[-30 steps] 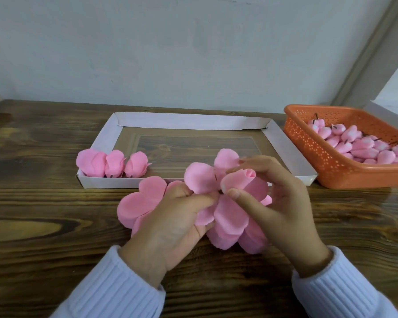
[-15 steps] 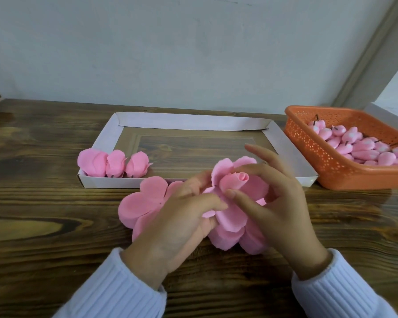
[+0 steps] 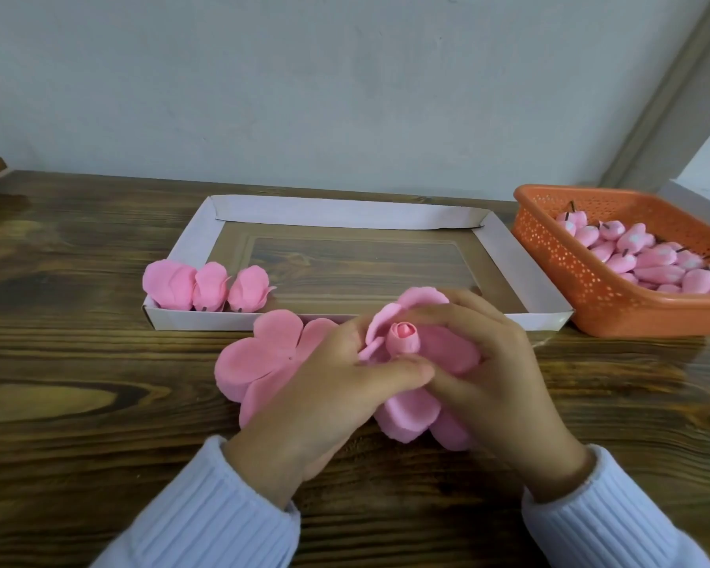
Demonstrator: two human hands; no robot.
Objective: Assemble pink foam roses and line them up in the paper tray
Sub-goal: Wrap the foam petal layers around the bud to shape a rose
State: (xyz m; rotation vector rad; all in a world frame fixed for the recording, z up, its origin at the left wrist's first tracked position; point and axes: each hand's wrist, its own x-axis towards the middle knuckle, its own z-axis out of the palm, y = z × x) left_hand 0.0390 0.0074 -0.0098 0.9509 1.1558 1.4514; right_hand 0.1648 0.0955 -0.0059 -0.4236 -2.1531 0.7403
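Both hands are right in the middle of the table point(image 3: 78, 383), close to the near edge, and they are working one rose point(image 3: 447, 350) between them. The left hand point(image 3: 324, 387) grips it from the left side, thumb laid across the front just under the bud point(image 3: 402, 337), the other fingers curled in behind the petals. The right hand point(image 3: 497, 371) holds it too, fingers arched over the top and back of the petals, thumb tucked in low and touching the left thumb. The bud stands upright in the centre with petals cupped round it, and more petals hang out below the hands, down to the wood. A flat petal sheet point(image 3: 259, 354) lies on the table just left of the left hand, partly under it. Behind the hands sits the tray point(image 3: 345, 212), and three roses point(image 3: 206, 286) are lined up side by side in its near left corner, touching each other. Off to the right, just beside the tray, an orange basket point(image 3: 570, 272) holds a heap of spare buds point(image 3: 652, 260). White ribbed sleeves point(image 3: 222, 518) cover both wrists.
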